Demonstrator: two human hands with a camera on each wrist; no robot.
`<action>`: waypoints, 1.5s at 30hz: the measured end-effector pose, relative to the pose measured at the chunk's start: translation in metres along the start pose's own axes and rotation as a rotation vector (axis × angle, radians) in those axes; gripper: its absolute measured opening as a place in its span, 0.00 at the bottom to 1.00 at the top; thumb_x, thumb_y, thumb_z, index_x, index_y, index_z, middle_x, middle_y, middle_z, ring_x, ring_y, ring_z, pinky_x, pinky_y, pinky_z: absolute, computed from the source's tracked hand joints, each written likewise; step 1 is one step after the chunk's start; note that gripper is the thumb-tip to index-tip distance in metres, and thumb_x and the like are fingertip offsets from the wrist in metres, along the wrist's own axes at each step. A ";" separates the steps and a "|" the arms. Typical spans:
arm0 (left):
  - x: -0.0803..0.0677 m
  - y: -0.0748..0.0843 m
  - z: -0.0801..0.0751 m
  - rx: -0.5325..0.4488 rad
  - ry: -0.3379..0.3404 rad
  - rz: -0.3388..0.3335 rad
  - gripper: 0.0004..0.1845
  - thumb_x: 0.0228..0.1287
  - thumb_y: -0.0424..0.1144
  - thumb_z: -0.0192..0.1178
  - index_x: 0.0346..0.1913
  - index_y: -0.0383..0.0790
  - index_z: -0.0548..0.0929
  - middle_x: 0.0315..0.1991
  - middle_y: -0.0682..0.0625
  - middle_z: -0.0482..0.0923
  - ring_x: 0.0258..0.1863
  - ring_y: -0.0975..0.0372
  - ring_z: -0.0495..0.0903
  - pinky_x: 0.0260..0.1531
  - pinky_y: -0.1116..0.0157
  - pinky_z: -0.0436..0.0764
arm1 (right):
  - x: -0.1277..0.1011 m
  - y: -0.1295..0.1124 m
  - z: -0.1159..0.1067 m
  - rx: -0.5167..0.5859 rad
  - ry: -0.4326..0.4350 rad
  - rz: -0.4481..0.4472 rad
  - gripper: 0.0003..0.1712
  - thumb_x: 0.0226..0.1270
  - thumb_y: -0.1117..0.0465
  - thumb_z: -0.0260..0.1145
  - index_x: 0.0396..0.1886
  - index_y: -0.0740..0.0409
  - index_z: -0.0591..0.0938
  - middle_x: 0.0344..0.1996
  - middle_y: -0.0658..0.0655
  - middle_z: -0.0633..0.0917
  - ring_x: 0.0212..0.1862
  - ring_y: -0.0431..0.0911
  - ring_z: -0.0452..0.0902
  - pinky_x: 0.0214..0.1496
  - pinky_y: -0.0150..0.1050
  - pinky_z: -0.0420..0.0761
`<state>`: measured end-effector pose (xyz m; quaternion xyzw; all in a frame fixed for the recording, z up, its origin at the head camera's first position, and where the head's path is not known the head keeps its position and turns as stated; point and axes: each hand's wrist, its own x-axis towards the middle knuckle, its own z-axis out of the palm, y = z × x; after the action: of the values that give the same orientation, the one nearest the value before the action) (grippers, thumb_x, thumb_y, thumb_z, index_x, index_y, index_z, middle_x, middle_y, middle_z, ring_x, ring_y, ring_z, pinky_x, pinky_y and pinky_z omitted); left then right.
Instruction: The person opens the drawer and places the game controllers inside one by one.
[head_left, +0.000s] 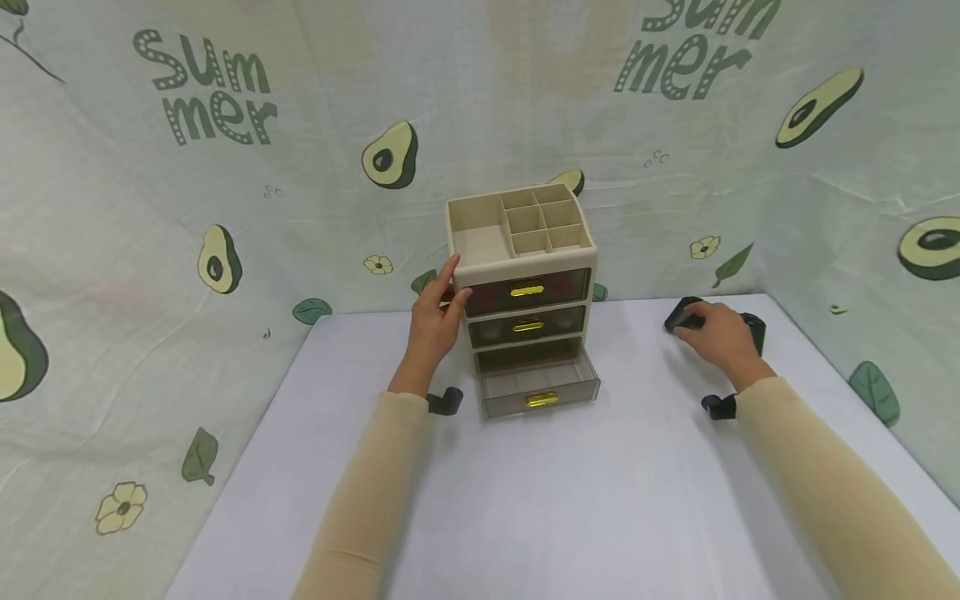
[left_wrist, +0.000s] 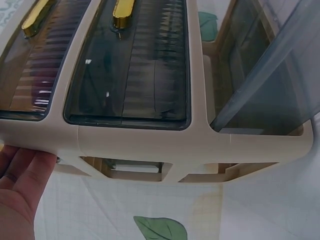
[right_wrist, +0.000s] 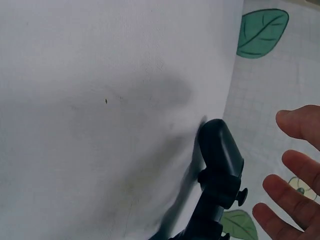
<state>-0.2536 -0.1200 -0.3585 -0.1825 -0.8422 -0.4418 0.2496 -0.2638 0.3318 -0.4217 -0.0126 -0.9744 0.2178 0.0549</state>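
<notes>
White cloth covered the table, and pale fabric printed with avocados, leaves, flowers and the word "Summer" hung on three sides as a backdrop. One cream plastic organizer stood at the back of the table near the middle. It had three smoky see-through drawers, each with one gold handle. The top two were pushed in, and the bottom drawer was pulled partly out. Its open top tray was split into one large compartment and six small ones.

The left hand rested against the organizer's left side at the height of the upper drawers, with its fingers fairly straight and the thumb at the front edge, gripping nothing. In the left wrist view only part of the palm and fingers showed beside the cream frame.

The right hand lay over one black game controller on the table, well to the right of the organizer. The hand covered most of the controller in the head view. In the right wrist view one grip and a thumbstick showed, and the fingers were spread and loose just beside it, not closed round it. The drawers' contents were too dim to make out.
</notes>
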 end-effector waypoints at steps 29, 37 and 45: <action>0.000 -0.002 0.001 0.012 -0.005 -0.013 0.30 0.71 0.50 0.54 0.74 0.62 0.61 0.42 0.43 0.76 0.45 0.56 0.81 0.43 0.59 0.82 | 0.027 0.035 -0.009 -0.149 -0.059 0.047 0.39 0.64 0.46 0.60 0.67 0.66 0.63 0.60 0.80 0.67 0.57 0.79 0.60 0.57 0.75 0.53; 0.001 -0.001 0.001 0.003 0.002 0.017 0.30 0.71 0.48 0.54 0.74 0.58 0.61 0.43 0.43 0.77 0.44 0.55 0.82 0.45 0.58 0.83 | 0.032 0.038 -0.008 -0.140 -0.108 0.061 0.45 0.64 0.43 0.58 0.71 0.67 0.57 0.63 0.82 0.61 0.60 0.80 0.53 0.58 0.79 0.47; -0.001 0.000 0.001 0.003 -0.005 -0.009 0.30 0.71 0.49 0.54 0.74 0.58 0.61 0.42 0.44 0.76 0.44 0.56 0.81 0.40 0.60 0.82 | 0.034 0.042 -0.005 -0.134 -0.152 0.080 0.51 0.64 0.38 0.58 0.72 0.70 0.54 0.63 0.84 0.58 0.62 0.81 0.46 0.58 0.81 0.42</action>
<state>-0.2535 -0.1193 -0.3596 -0.1792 -0.8444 -0.4411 0.2457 -0.2966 0.3741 -0.4314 -0.0387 -0.9868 0.1546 -0.0289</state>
